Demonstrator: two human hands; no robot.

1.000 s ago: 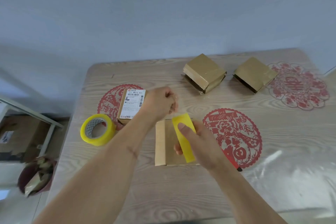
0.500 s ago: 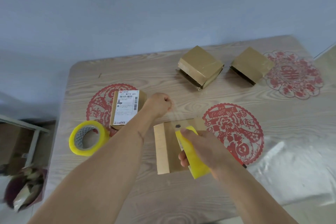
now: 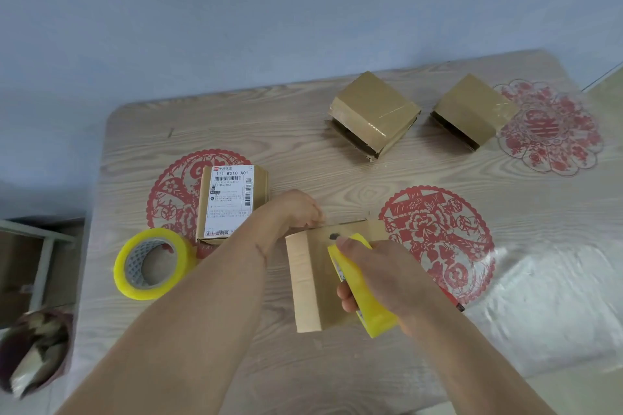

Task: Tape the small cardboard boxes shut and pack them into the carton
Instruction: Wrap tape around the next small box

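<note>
A small brown cardboard box [image 3: 313,283] lies flat on the table in front of me. My right hand [image 3: 387,276] grips a yellow utility knife [image 3: 374,313] on top of the box, its tip pointing at the box's far edge. My left hand [image 3: 296,209] is curled at that far edge and seems to pinch a strip of clear tape that is barely visible. A yellow tape roll [image 3: 151,263] lies to the left. A box with a white shipping label [image 3: 229,202] stands beside it. Two more brown boxes [image 3: 374,111] [image 3: 472,108] sit at the back.
The wooden table [image 3: 236,121] carries red paper-cut decorations [image 3: 438,236] under a clear plastic cover [image 3: 556,296]. A red pen [image 3: 455,303] pokes out by my right wrist. A bin with scraps [image 3: 33,354] and a shelf stand on the floor to the left.
My right hand has drawn the knife back toward me along the box top. My left hand has sunk from above the box to its far edge.
</note>
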